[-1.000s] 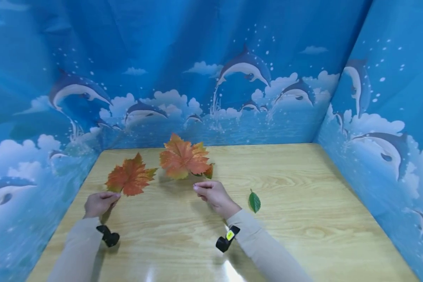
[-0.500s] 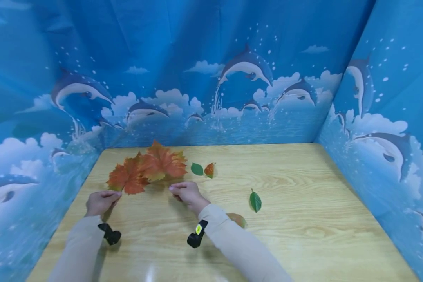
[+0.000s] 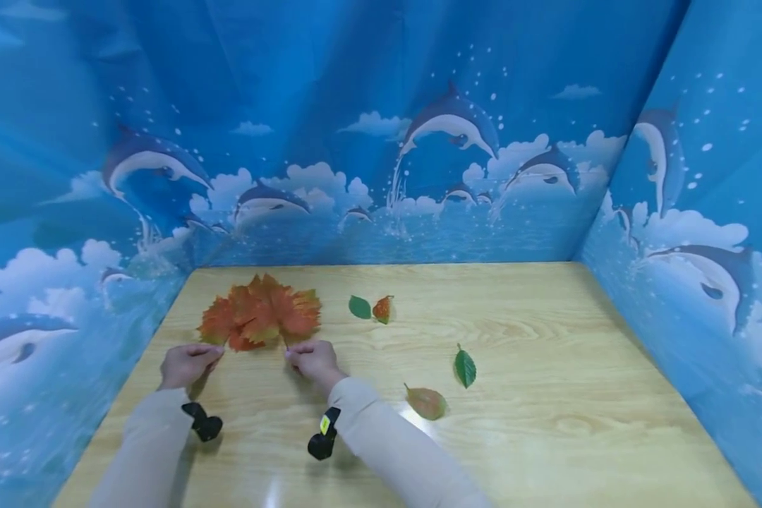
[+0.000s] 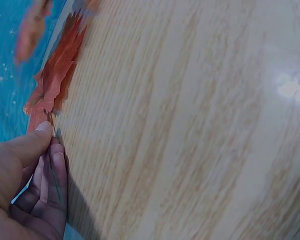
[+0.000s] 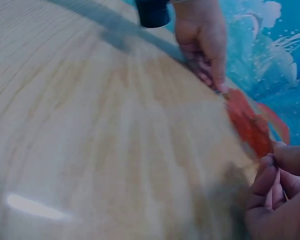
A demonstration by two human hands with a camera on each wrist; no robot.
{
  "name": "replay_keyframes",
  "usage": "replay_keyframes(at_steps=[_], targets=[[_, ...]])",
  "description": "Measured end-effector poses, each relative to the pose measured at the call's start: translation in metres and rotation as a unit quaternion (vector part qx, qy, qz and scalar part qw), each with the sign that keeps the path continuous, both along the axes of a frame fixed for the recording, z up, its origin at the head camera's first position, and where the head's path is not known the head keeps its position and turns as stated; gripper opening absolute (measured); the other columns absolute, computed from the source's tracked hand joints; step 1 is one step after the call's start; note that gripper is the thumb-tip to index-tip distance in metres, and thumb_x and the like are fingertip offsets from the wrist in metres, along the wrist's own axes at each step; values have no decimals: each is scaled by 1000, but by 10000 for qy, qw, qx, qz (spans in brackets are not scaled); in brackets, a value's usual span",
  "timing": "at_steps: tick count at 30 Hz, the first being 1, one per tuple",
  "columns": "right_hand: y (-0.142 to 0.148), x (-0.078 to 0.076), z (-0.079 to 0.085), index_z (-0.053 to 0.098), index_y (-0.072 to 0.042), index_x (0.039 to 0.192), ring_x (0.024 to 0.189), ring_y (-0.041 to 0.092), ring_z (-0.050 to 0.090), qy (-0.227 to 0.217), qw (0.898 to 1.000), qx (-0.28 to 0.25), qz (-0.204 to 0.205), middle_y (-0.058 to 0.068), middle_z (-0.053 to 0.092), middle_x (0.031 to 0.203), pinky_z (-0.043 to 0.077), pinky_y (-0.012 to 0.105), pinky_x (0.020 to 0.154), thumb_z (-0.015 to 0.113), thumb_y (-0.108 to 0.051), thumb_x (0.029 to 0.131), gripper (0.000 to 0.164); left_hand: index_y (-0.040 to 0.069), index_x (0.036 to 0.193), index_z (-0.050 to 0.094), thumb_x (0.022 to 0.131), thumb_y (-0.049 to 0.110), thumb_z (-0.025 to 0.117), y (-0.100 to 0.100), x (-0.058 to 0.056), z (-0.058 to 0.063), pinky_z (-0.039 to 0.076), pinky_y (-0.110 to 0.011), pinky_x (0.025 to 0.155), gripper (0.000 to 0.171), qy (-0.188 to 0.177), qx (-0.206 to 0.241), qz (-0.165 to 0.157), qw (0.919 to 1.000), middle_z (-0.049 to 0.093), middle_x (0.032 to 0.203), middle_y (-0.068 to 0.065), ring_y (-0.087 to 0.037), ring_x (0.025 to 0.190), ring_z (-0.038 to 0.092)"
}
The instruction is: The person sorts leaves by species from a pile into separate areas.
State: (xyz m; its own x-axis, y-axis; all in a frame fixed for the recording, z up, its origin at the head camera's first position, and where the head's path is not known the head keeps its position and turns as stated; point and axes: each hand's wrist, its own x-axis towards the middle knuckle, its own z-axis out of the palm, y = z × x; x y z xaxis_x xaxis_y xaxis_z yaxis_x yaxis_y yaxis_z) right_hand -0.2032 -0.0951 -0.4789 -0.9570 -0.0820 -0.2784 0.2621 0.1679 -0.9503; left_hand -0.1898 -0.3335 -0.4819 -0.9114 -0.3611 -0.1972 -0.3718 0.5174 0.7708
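Observation:
My left hand (image 3: pixel 188 365) pinches the stem of an orange-red maple leaf (image 3: pixel 218 321) between thumb and fingers at the table's left side. In the left wrist view, the thin green stem (image 4: pixel 55 182) runs down past the curled fingers. Close on its right, my right hand (image 3: pixel 315 361) pinches the stem of a second maple leaf (image 3: pixel 297 310), orange with yellowish tips. The two leaves overlap in the head view, the second lying in front of the first. Seen from the right wrist, both hands hold stems at either end of the red leaves (image 5: pixel 250 125).
Several small leaves lie on the wooden table (image 3: pixel 546 339): a green one (image 3: pixel 359 307) beside a red-orange one (image 3: pixel 382 309), a dark green one (image 3: pixel 465 368) farther right, and a brownish one (image 3: pixel 427 403) nearer me. A blue dolphin-print backdrop (image 3: pixel 355 233) borders the table.
My right hand has moved left with its maple leaf, bringing it over the left one. The small green and brownish leaves have come into view. My left hand has barely moved.

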Motion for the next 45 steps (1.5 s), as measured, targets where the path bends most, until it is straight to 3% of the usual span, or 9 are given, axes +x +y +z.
replay_keyframes(at_steps=[9,14,18,22,25,30,34,37,45], targets=[[-7,9,-4,75,-1,83,59,4,55,109,9993,238,-271,3,71,76,48,17,55,76,-3,79,5,-5,102,71,88,26,69,-1,-2,3,44,-21,66,34,-62,3,-28,10000,72,74,1,-2,63,59],[-11,8,-4,75,-1,87,65,4,56,151,9995,183,-208,6,71,79,47,15,58,73,6,74,14,-4,104,70,88,28,69,-3,-4,3,45,-22,68,36,-75,-27,-36,10000,71,73,4,-1,63,59],[-13,7,-8,72,6,95,69,9,63,-84,9968,-778,-146,13,72,82,53,19,63,68,12,75,21,-5,106,70,88,29,69,-4,-6,1,47,-33,79,38,-83,10,-7,10000,71,72,5,-1,63,58],[-12,6,-12,66,15,103,71,13,64,-500,9798,-1932,-152,16,70,85,57,25,67,62,18,79,25,-3,105,70,87,31,69,-4,-6,-1,46,-42,87,39,-110,17,16,9999,71,73,5,-1,64,57],[-12,5,-13,64,16,105,69,12,62,-669,9732,-2193,-191,15,69,84,57,24,67,61,18,81,24,-2,104,71,87,32,70,-5,-6,-2,47,-39,83,38,-104,23,-4,9999,70,73,6,-2,65,57],[-8,6,-9,63,14,107,69,13,65,-1083,9692,-2210,52,16,70,85,57,26,71,62,13,84,23,-3,105,71,88,30,69,-5,-5,-2,46,-26,72,37,-107,50,-56,9999,70,73,7,-2,65,59],[-1,9,-5,60,9,115,76,18,69,-1605,9609,-2128,757,18,69,89,58,29,75,60,12,87,29,-4,106,70,88,30,69,-4,-3,-1,45,-24,70,39,-111,21,-66,9999,71,74,5,-1,65,58],[2,12,-2,60,9,115,79,19,69,-1666,9605,-1956,1069,19,70,90,58,28,75,59,13,86,30,-4,105,70,88,30,69,-2,-2,-2,45,-23,68,38,-112,-13,-18,9999,71,74,5,0,64,57],[-7,18,-4,67,13,98,68,14,67,-1102,9804,-1471,709,17,71,81,57,23,64,62,17,82,18,-5,104,70,88,29,70,-1,-2,0,43,-19,66,37,-87,44,42,9999,70,71,5,0,62,59]])
